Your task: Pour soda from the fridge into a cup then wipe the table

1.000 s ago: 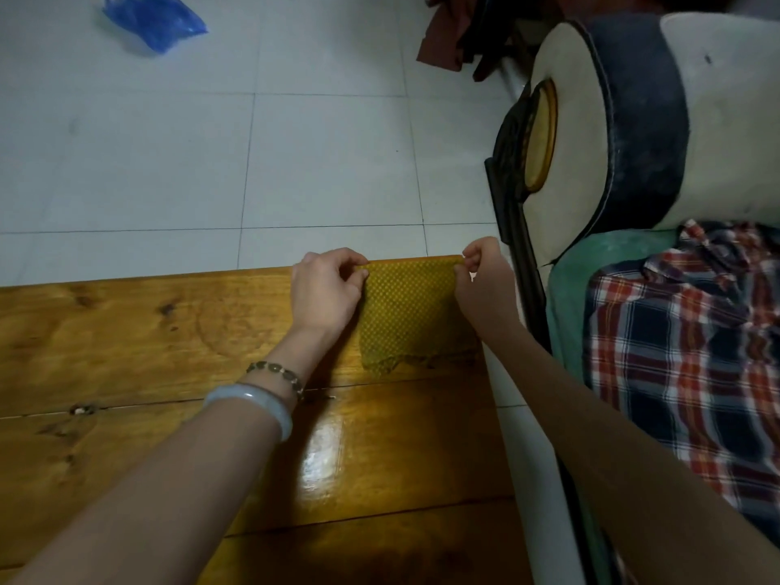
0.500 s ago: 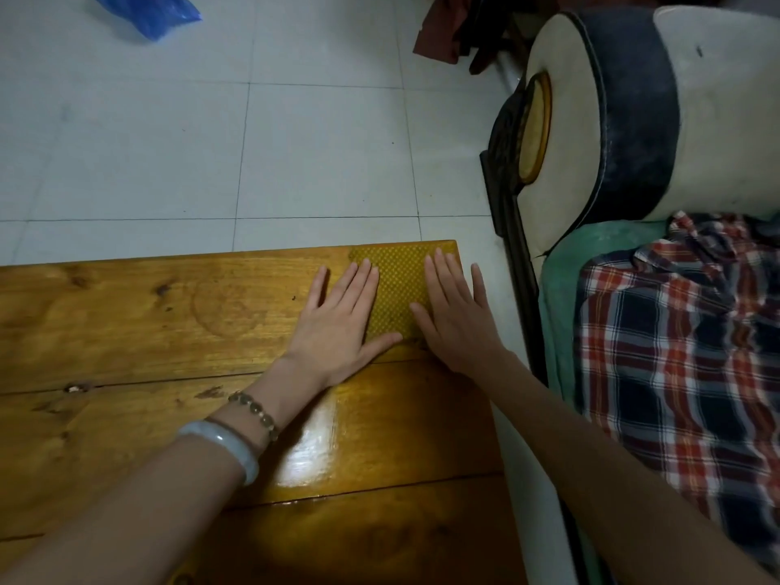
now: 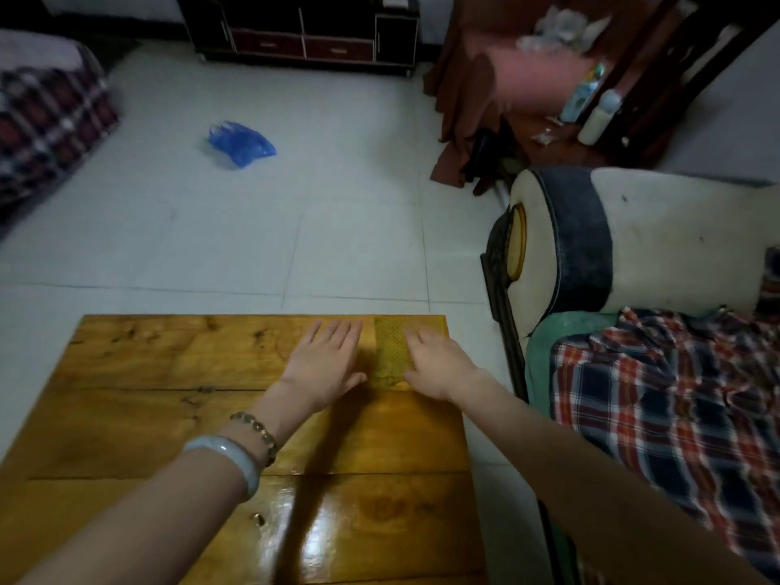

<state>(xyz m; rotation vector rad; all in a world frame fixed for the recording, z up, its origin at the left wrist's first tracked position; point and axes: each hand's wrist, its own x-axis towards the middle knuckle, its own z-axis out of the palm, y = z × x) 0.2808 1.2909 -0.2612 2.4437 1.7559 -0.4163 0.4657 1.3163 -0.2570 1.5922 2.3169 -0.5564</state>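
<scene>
A yellow-green mesh cloth (image 3: 389, 352) lies flat at the far right corner of the glossy wooden table (image 3: 169, 373). My left hand (image 3: 325, 361) rests flat, fingers spread, on the cloth's left side. On the cloth's right side my right hand (image 3: 439, 361) lies palm down, slightly blurred. Neither hand grips the cloth; only a strip of it shows between them. No cup or soda is in view.
A sofa armrest (image 3: 591, 247) and a plaid cloth (image 3: 675, 415) lie close to the table's right edge. A blue plastic bag (image 3: 240, 143) sits on the white tile floor beyond. A dark cabinet (image 3: 304, 31) stands at the far wall.
One second ago both hands pinched the cloth's top corners and held it up. They laid it on the table and flattened on it. My hands have since spread apart and the view tilted up.
</scene>
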